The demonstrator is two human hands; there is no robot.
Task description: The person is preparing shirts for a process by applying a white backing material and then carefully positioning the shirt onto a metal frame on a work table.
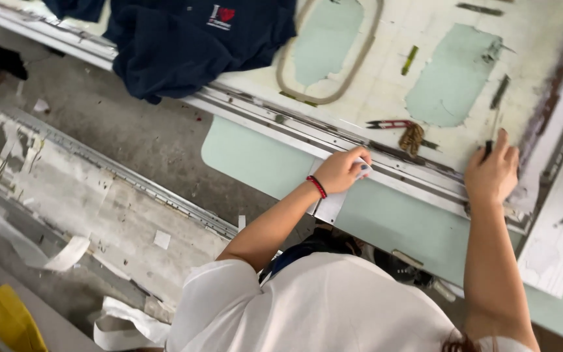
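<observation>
We're at the worn white and green worktable, our left hand pinching a small white paper piece against the metal rail. Our right hand is curled around a thin dark tool. Red-handled snips lie just beyond, a navy shirt far left

The floor was grey concrete with paper scraps. The counter had worn, peeling pale-green paint, in soft daylight.
</observation>
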